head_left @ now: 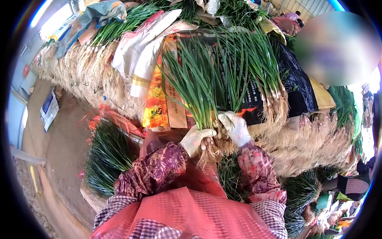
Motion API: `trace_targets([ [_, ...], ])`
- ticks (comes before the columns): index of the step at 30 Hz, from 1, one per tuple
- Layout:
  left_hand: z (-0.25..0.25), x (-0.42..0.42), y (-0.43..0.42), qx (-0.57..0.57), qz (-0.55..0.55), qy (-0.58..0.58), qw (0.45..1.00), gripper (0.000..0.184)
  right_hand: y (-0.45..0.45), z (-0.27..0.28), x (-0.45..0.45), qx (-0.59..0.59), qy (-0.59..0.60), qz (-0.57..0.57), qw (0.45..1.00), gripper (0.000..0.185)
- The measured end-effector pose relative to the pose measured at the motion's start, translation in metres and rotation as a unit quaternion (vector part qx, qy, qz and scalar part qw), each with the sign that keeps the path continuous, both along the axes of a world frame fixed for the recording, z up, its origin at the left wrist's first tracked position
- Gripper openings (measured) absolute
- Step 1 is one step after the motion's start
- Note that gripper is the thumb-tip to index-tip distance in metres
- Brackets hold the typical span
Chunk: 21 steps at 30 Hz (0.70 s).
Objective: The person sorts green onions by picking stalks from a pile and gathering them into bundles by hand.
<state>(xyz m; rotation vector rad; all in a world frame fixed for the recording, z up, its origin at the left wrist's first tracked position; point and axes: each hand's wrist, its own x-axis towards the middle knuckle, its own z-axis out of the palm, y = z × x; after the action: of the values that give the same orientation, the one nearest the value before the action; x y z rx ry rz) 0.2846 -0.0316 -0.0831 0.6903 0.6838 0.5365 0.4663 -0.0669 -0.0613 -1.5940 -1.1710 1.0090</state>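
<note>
In a white glove, my left hand (195,140) is wrapped round the lower stalks of a bunch of green onions (199,91). Their leaves point up and away, and the pale roots hang below the fist. My gloved right hand (234,126) is beside it at the root end, fingers bent against a few more green onion stalks; what lies inside the fingers is partly hidden. Under the leaves lies a black and orange printed sack (172,107). Just to the right, another bunch of green onions (264,67) rests on the sack with its roots toward me.
Long stacks of rooted green onions (87,75) run along the far left, partly under a white sack (143,51). A dark green bundle (106,159) lies by my left arm. More bundles (296,199) and a person (352,187) are at the lower right.
</note>
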Motion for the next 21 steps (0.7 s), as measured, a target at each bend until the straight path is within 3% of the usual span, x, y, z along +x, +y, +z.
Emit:
trace_targets([
  [2, 0.002, -0.010, 0.003, 0.028, -0.017, -0.026, 0.999, 0.030, -0.017, -0.017, 0.021, 0.108, -0.171, -0.043, 0.978, 0.027],
  [4, -0.003, -0.014, 0.005, -0.002, -0.009, -0.075, 0.997, 0.037, -0.025, -0.017, 0.026, 0.207, -0.340, -0.083, 0.913, 0.032],
  [5, -0.008, -0.014, 0.004, -0.018, -0.001, -0.095, 0.995, 0.038, -0.032, -0.014, 0.027, 0.011, -0.161, -0.114, 0.980, 0.052],
  [6, -0.010, -0.015, 0.002, -0.035, 0.004, -0.116, 0.993, 0.040, -0.031, -0.044, 0.035, 0.005, -0.126, -0.093, 0.988, 0.073],
  [7, -0.010, -0.015, -0.002, -0.045, 0.000, -0.146, 0.988, 0.042, -0.030, -0.047, 0.021, -0.014, -0.116, -0.073, 0.990, 0.079],
  [9, -0.008, -0.013, -0.008, -0.057, -0.007, -0.206, 0.977, 0.045, -0.016, -0.078, 0.001, 0.079, -0.176, -0.007, 0.981, 0.084],
  [11, -0.006, -0.017, -0.009, -0.071, -0.021, -0.233, 0.970, 0.048, -0.006, -0.044, -0.006, 0.006, -0.122, -0.024, 0.992, 0.072],
  [12, 0.002, -0.022, -0.011, -0.016, -0.012, -0.225, 0.974, 0.048, 0.000, 0.009, -0.021, -0.063, -0.066, -0.046, 0.995, 0.066],
  [13, -0.010, -0.021, -0.005, 0.010, -0.039, -0.303, 0.952, 0.048, 0.010, 0.004, -0.003, 0.002, 0.009, -0.042, 0.999, 0.069],
  [15, -0.007, -0.028, -0.001, 0.007, -0.047, -0.301, 0.952, 0.043, 0.024, 0.035, 0.038, -0.011, 0.016, -0.097, 0.995, 0.067],
  [17, -0.004, -0.029, -0.002, -0.051, -0.033, -0.331, 0.942, 0.039, 0.041, 0.055, 0.098, 0.026, -0.147, -0.105, 0.983, 0.043],
  [18, -0.003, -0.028, -0.007, -0.102, -0.003, -0.351, 0.931, 0.038, 0.050, 0.065, 0.109, 0.043, -0.304, -0.137, 0.942, 0.032],
  [19, 0.000, -0.030, -0.007, -0.151, -0.030, -0.361, 0.920, 0.034, 0.055, 0.069, 0.112, 0.062, -0.372, -0.158, 0.913, 0.022],
  [20, 0.004, -0.027, -0.013, -0.120, -0.020, -0.413, 0.903, 0.029, 0.056, 0.064, 0.106, 0.079, -0.277, -0.112, 0.951, 0.014],
  [21, -0.003, -0.027, -0.013, -0.126, -0.026, -0.421, 0.898, 0.028, 0.045, 0.068, 0.065, 0.063, -0.055, -0.048, 0.995, 0.013],
])
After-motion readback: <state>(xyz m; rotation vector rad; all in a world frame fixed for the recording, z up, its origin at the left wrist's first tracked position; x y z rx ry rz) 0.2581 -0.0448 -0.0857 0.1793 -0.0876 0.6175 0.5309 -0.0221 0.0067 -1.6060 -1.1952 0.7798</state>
